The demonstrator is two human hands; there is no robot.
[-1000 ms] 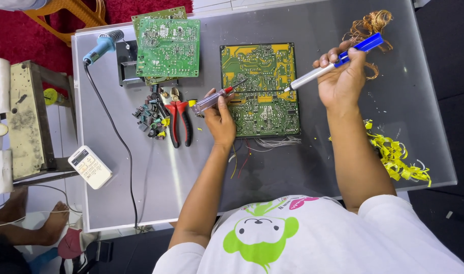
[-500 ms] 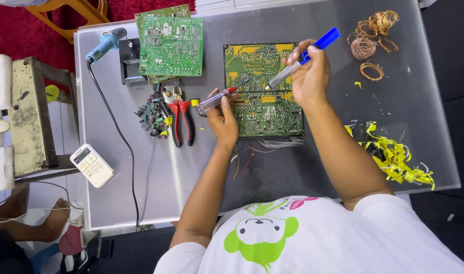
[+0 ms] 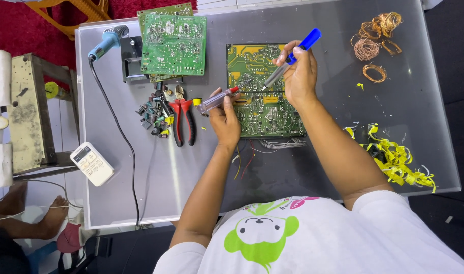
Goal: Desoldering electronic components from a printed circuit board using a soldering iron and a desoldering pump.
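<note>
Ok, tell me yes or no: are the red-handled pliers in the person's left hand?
No, the red-handled pliers lie on the table beside the left hand, which holds a clear-handled screwdriver instead.

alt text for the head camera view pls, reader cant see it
Seen from above, a person works on a green circuit board on a grey table, the left hand holding a red-tipped screwdriver and the right hand a blue-handled tool. Red pliers, loose components and a second board lie to the left, copper wire coils to the right.

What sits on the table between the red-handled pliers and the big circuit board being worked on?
The left hand, holding a clear-handled screwdriver, seen from the head view.
</note>
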